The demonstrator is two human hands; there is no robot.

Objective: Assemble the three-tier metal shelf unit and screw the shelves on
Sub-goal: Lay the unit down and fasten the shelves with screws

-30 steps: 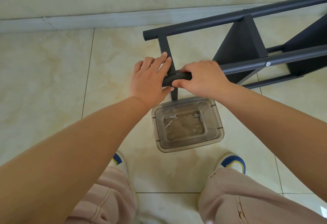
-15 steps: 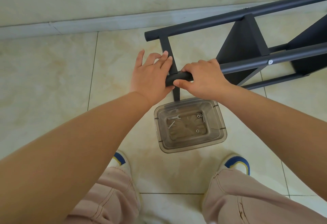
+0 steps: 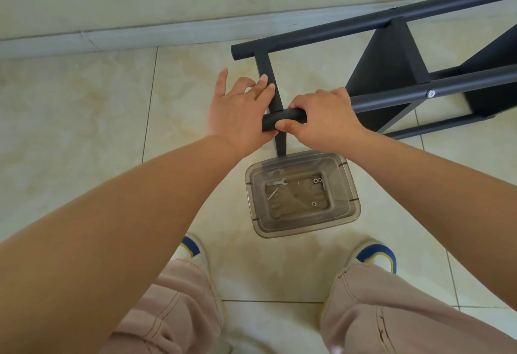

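**Hands on the frame: shelf unit lies on its side on a tiled floor**

A dark metal shelf unit (image 3: 391,73) lies tipped on its side across a cream tiled floor (image 3: 84,129), its long tubular legs running toward the upper right beside a pale baseboard (image 3: 140,36). Two flat shelf panels stand on edge between the legs, and a silver screw head (image 3: 431,93) shows on the nearer leg. The person stands over it in pale pink trousers (image 3: 391,311) and white shoes with blue toes (image 3: 376,254). The right hand (image 3: 321,115) is curled around the near end of a leg tube (image 3: 284,120), thumb below and fingers over the top. The left hand (image 3: 240,110) rests its palm against the tip of that same tube, fingers straight and spread, two fingertips touching the flat crossbar (image 3: 270,85); it grips nothing. Just below the hands, on the floor between the feet, sits a clear plastic tub (image 3: 349,185). Inside lie a small flat wrench (image 3: 277,182), a loose screw (image 3: 272,193) and a few nuts (image 3: 317,180).
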